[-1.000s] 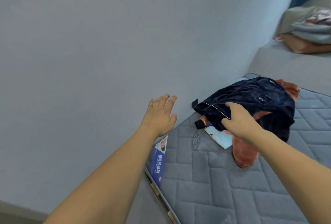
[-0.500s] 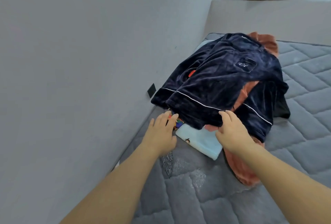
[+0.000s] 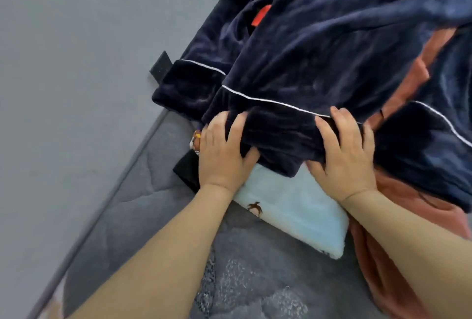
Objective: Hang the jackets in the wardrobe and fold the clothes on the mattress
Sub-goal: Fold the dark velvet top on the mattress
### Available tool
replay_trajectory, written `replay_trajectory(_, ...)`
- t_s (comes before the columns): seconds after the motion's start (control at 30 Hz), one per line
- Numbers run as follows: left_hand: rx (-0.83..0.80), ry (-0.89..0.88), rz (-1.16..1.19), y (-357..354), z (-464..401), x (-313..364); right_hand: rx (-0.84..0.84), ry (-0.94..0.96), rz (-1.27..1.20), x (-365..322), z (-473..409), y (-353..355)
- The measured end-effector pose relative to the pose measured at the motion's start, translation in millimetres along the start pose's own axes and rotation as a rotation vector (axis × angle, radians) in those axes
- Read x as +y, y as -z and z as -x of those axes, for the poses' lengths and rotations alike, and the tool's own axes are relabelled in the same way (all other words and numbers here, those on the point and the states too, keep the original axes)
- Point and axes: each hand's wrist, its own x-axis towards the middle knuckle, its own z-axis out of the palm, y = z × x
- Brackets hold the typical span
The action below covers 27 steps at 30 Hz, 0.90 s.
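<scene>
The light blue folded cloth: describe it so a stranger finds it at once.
On the grey quilted mattress by the wall, look under the navy velvet garment both hands grip. The light blue cloth pokes out below, the only pale piece, printed with a small brown bird.

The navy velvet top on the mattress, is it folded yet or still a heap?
Still a heap: the navy velvet top lies rumpled over other clothes, both hands gripping its hem.

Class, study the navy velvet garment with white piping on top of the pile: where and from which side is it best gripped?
Grip the navy velvet garment at its near piped hem, from the viewer's side, where the left hand and right hand hold it. That edge lies free, overhanging the light blue cloth.
</scene>
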Motion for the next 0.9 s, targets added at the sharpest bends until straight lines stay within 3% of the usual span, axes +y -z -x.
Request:
replay_trajectory(0.1, 0.109, -0.013, 0.004, -9, 3, -2, 0.026, 0.008, -0.025, 3, -1, -1)
replay_trajectory(0.57, 0.125, -0.019, 0.020, -15, -1, -3, -0.036, 0.047, -0.090, 10, -4, -4)
replay_trajectory(0.83, 0.013, 0.121, 0.135, 17, -13, 14, 0.159, 0.010, -0.232, 7, -5, 10)
replay_trajectory(0.9, 0.039, 0.065, 0.139, 37, -9, 29, 0.164, -0.004, -0.303, 2, -3, 30)
